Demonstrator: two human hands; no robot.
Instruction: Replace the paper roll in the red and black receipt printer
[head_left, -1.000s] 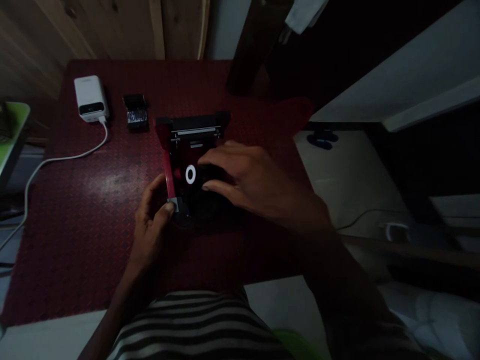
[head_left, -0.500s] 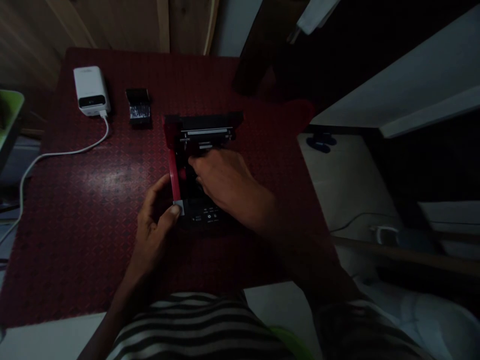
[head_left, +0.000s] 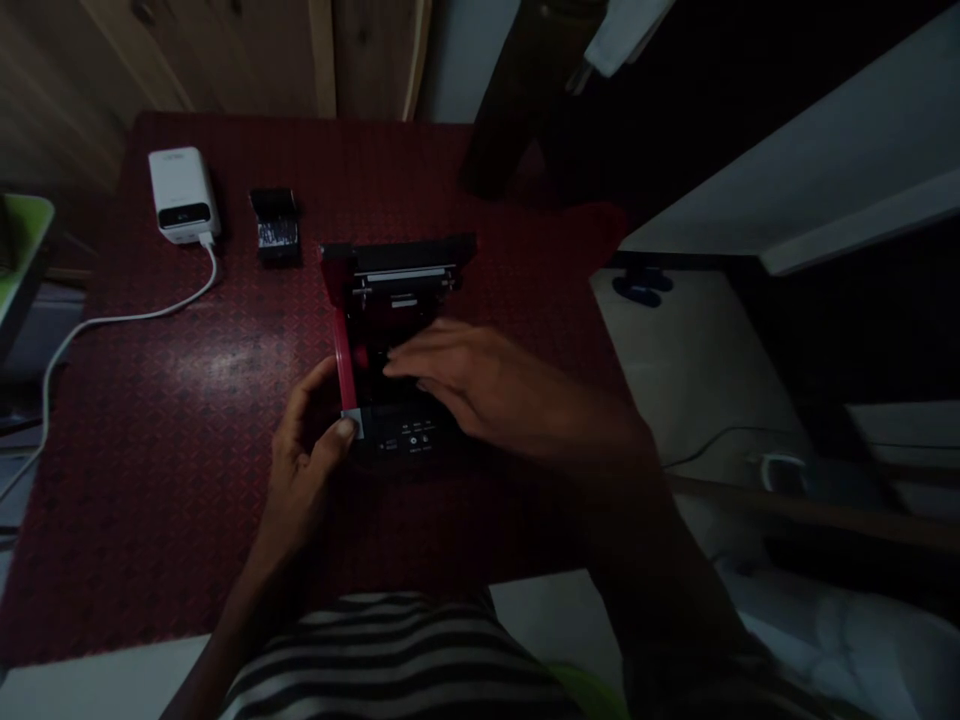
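Note:
A small black-and-red printer (head_left: pixel 346 372) stands on the table with its lid (head_left: pixel 405 255) raised at the back. Its front panel carries small white markings and buttons. My left hand (head_left: pixel 304 455) grips the printer's front left corner, thumb on the grey corner piece and fingers curled along the red side wall. Over the printer's inner compartment reaches my right hand (head_left: pixel 472 375), its fingers stretched out and pointing left, fingertips down inside near a red part (head_left: pixel 361 358). Nothing shows in its fingers. The hand covers the right side of the compartment.
Left of the lid lies a small black roll-like item (head_left: pixel 276 228) with a shiny section. A white power bank (head_left: pixel 181 195) with a plugged-in white cable (head_left: pixel 142 318) rests at the back left. The red patterned table (head_left: pixel 202 420) ends at a wooden wall. Slippers (head_left: pixel 641 288) lie on the floor.
My right hand has drawn back from deeper in the compartment toward the front right, and its fingers have straightened. My left hand keeps its hold on the printer's corner.

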